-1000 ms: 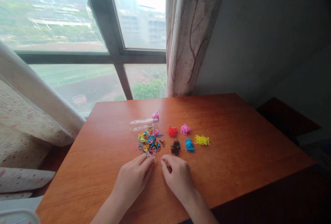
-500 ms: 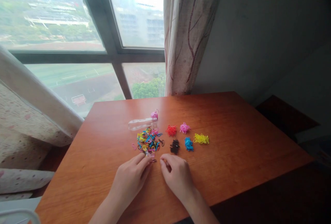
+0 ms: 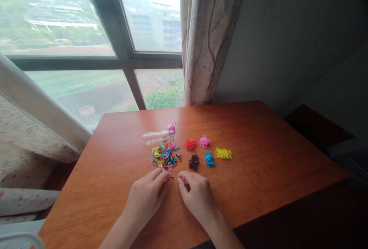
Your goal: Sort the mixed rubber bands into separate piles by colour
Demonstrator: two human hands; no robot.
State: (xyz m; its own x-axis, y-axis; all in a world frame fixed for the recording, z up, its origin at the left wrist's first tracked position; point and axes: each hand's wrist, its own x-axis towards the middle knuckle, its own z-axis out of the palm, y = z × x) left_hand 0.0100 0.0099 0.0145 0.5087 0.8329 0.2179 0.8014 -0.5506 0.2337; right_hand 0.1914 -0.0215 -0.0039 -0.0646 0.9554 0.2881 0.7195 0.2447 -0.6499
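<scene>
Small rubber bands of mixed colours lie in a loose pile [image 3: 165, 155] in front of me. At its near edge is my left hand [image 3: 148, 191], thumb and fingers drawn together in a pinch. A small dark band [image 3: 171, 178] shows right beside those fingertips; what they hold is hidden. A short gap to the right, my right hand [image 3: 197, 191] is also pinched, with thumb against forefinger and anything between them too small to name. Just beyond it sits a black bunch of bands [image 3: 194, 162], with a blue bunch [image 3: 209, 159] to its right.
Farther back are a red bunch [image 3: 190, 144], a pink bunch [image 3: 205, 141] and a yellow bunch [image 3: 223, 153]. A clear container [image 3: 155, 137] with a pink top [image 3: 171, 126] lies behind the pile. The wooden table [image 3: 258, 138] stands by a window and curtains [image 3: 212, 42].
The view has shifted very slightly. Both hands keep almost the same place and pinched shape, and the piles stay as they were.
</scene>
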